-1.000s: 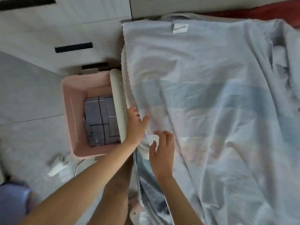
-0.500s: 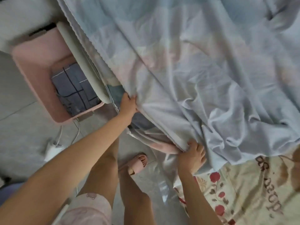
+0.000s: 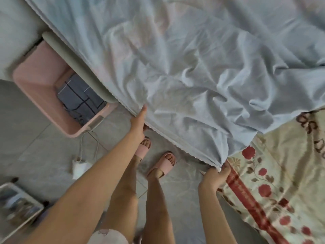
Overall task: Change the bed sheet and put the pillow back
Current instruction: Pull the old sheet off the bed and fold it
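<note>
Soft, even daylight; slight motion blur, esp. edges; wide-angle distortion; no glare.

The sheet [image 3: 193, 67] fills the upper frame, overlapping the bed cover [image 3: 281, 173] at lower right. Basket [image 3: 35, 81] at centre left beside the bed, folded cloth [image 3: 79, 97] inside. Left hand [image 3: 139, 122] at the sheet's edge, centre; right hand [image 3: 216, 176] at its corner, lower right.

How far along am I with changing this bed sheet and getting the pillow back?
Done: the light blue sheet is spread out wide, though wrinkled. In hand: the right hand grips its bunched corner; the left hand is at its side edge. Left: the floral cover shows uncovered beyond that corner, and no pillow is in view.
</note>
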### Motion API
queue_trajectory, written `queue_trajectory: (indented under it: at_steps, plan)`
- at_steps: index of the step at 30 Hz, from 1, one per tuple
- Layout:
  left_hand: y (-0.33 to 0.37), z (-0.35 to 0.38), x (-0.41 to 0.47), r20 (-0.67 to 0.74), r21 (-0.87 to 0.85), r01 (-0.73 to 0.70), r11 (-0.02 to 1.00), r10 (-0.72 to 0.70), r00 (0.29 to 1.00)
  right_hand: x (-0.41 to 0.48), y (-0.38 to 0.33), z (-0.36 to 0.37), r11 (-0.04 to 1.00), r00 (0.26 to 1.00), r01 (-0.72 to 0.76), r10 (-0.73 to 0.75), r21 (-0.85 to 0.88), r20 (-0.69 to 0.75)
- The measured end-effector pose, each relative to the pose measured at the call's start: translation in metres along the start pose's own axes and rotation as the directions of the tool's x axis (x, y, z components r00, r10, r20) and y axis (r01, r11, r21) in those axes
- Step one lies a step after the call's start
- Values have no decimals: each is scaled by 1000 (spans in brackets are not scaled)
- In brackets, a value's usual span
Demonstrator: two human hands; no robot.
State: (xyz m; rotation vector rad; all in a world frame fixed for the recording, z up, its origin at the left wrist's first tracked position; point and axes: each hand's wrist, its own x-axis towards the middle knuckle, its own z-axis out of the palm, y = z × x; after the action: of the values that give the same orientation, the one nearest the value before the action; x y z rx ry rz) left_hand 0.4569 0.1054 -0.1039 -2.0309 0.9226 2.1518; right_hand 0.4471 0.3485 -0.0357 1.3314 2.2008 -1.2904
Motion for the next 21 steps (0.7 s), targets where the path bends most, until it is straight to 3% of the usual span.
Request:
queue_trajectory:
  at_steps: [3,6,9,11,13,16,21]
  plan:
    - [-2,0,-2,102,-29,40,999,-37,994,-19,-4,-18,994,994,94,-97,53,59]
    - [2,-3,-3,42,-24,32,999,-31,999,-37,9,-42,970,971,236,-233,-62,52]
    - [-3,-18,6,10,-13,77,997,-77,997,-44,35,-63,972,980,192,-196,-137,-21]
    - [-9,-26,9,-114,19,86,996,-83,990,-52,50,-70,971,986,148,-159,-189,-45]
    - [-9,-31,3,-320,158,58,986,-5,947,-63,58,-72,961,987,143,-157,-238,-40]
    - [-9,-38,1,-434,254,21,967,95,896,-79,61,-71,941,978,194,-208,-279,-22]
    - [0,-54,-11,-276,186,-22,982,73,958,-87,66,-80,901,975,214,-175,-377,135]
